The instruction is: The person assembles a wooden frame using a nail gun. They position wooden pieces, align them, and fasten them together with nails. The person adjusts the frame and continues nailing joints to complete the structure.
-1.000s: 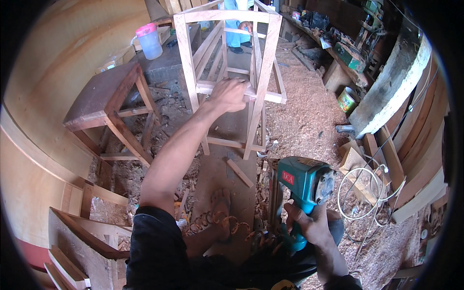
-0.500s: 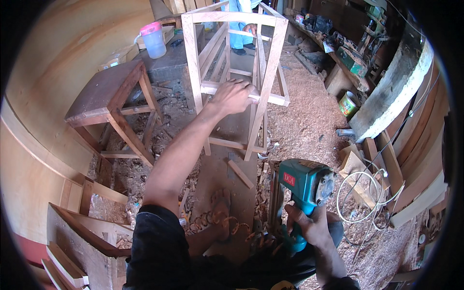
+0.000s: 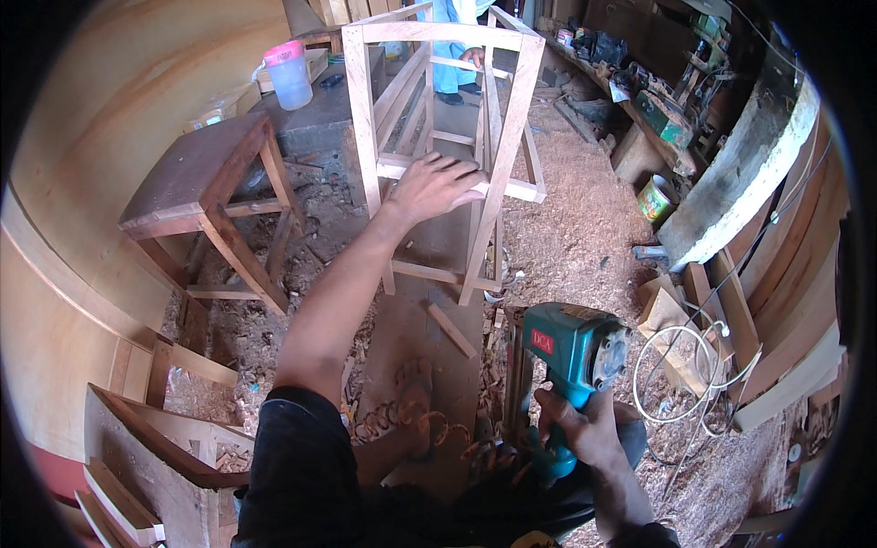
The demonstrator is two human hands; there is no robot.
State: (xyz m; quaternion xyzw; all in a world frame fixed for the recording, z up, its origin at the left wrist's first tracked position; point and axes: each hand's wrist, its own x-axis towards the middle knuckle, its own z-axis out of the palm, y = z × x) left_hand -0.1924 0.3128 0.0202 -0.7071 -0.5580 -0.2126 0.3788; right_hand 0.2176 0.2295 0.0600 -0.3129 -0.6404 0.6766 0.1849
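Frame [image 3: 443, 34] and nailer [image 3: 568, 340] held

Head view: the left hand [image 3: 431, 190] grasps the frame's crossbar [image 3: 392, 166]; the right hand [image 3: 592, 427] clutches the nailer. The frame stands over a board [image 3: 393, 338], near legs [image 3: 364, 110] by its left and right edges.

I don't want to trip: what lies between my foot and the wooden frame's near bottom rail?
In the head view, a loose wooden strip lies there on a brown board.

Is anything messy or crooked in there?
Yes. Loose wood shavings lie strewn right of the wooden frame, like a spill. A wood strip also lies slantwise on the brown board, as if dropped.
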